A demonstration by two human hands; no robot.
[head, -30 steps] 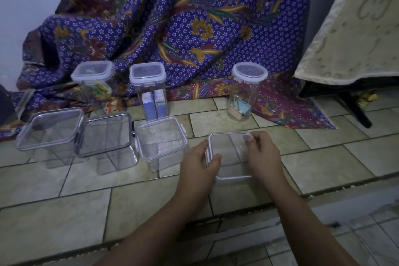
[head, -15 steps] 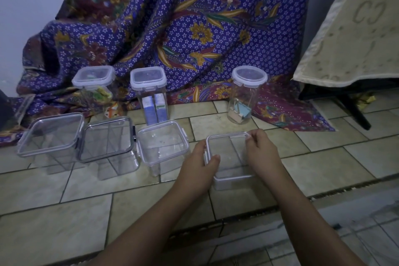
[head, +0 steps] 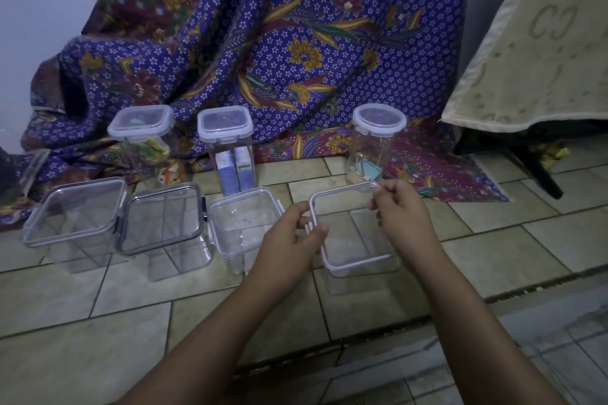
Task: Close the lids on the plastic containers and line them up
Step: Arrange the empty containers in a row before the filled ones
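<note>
Gripping lid [head: 348, 230]: hands [head: 289, 237] [head: 406, 217]; cloth [head: 533, 69] lettered "CC"

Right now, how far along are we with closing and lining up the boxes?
Looks done: the three tall jars behind are lidded, and three square boxes in front sit side by side with lids on; clips snapped or not, I cannot tell. In hand: left hand and right hand hold the lid over the fourth box. Left: close it, align it.
</note>
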